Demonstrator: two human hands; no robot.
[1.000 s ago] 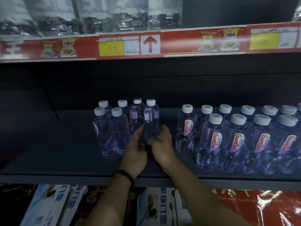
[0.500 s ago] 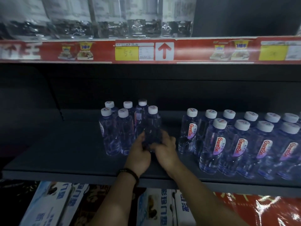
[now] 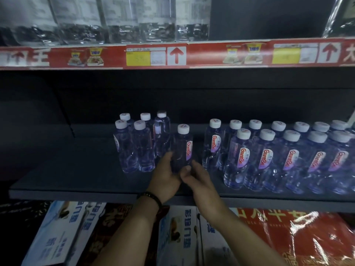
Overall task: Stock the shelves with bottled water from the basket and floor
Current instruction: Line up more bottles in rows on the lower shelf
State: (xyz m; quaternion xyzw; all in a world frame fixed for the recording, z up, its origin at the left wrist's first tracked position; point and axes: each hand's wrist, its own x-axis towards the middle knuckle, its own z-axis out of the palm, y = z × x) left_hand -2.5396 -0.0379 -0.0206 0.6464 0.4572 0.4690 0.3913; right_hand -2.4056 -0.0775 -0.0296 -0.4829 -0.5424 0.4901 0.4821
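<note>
A small clear water bottle point(image 3: 182, 146) with a white cap and a red label stands upright on the dark shelf point(image 3: 80, 175), between two groups of bottles. My left hand point(image 3: 165, 175) curls around its lower left side and my right hand point(image 3: 196, 176) curls around its lower right side, so both grip its base. A cluster of several bottles point(image 3: 134, 143) stands just to its left. Two long rows of the same bottles point(image 3: 278, 156) fill the shelf to its right, labels facing forward.
The upper shelf edge point(image 3: 176, 55) carries a red strip with price tags and arrows, with large clear bottles point(image 3: 123, 18) above it. Below the dark shelf lie white and blue cartons point(image 3: 63, 231) and red wrapped packs point(image 3: 307, 239). The shelf's left part is bare.
Both hands have drawn the one bottle forward and rightward, away from the left cluster, and turned it so its red label now shows. The view has tilted up slightly.
</note>
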